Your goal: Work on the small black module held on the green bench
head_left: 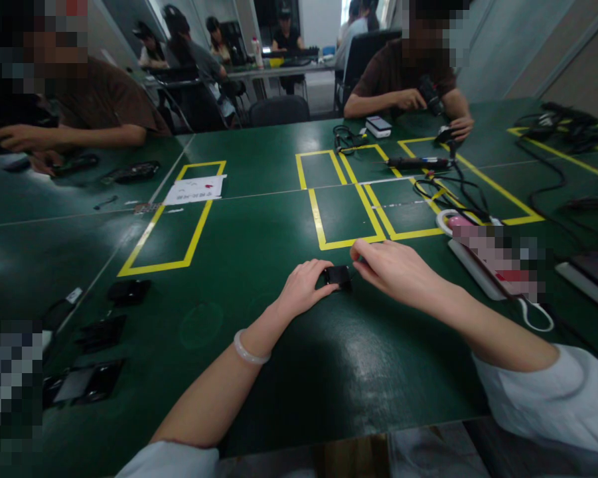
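Black little device (337, 275) lay flat on the green worktop (259, 219), toward the near edge and about midway along it, just short of the nearest yellow taped rectangle (346, 219); the left hand (306, 287) had its fingers curled round the device's left side, clamped on it, a pale bangle (249, 350) on that wrist; the right hand (395, 269) reached in from the right, fingertips drawn together at the device's right edge, though whether they pinched it or only touched it could not be told. A white power strip (472, 265) lay near the right hand, toward the right edge; several black parts (102, 332) sat well apart near the left edge, one of them (128, 291) closest to a larger yellow outline (172, 222) with a white sheet of paper (195, 189) at its far end; across the far edge, another person's hands (460, 126) held a dark tool beside a tangle of cables (448, 189).
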Demonstrator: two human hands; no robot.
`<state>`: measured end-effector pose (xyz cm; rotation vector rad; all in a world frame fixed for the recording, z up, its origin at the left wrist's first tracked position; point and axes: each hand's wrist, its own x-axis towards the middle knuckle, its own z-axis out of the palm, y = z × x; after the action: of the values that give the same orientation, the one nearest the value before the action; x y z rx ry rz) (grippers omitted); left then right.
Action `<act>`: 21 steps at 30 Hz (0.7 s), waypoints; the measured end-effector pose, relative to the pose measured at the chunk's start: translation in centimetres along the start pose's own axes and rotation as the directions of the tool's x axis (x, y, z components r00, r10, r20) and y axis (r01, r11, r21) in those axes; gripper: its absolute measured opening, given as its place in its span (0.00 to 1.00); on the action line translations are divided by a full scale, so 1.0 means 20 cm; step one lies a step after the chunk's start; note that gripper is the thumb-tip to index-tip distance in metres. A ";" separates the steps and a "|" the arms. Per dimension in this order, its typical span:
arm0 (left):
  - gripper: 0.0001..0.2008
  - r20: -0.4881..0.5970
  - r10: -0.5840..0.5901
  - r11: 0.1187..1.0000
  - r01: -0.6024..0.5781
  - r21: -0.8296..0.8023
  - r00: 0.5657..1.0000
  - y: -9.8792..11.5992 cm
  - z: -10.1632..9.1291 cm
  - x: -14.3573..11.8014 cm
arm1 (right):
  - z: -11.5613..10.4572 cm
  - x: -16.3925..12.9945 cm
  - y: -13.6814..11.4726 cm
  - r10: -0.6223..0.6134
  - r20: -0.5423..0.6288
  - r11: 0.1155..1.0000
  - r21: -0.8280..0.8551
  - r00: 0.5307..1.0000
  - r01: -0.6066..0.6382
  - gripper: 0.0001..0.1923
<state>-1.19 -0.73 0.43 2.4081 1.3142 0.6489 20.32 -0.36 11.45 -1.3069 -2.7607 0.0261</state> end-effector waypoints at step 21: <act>0.20 0.000 -0.002 1.000 0.002 -0.001 1.000 -0.01 0.00 0.00 | 0.00 0.00 0.01 -0.011 -0.023 1.000 0.017 1.000 0.011 0.09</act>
<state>-1.24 -0.60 0.28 2.4057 1.3157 0.6495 20.42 -0.30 11.39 -1.2801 -2.7422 0.0337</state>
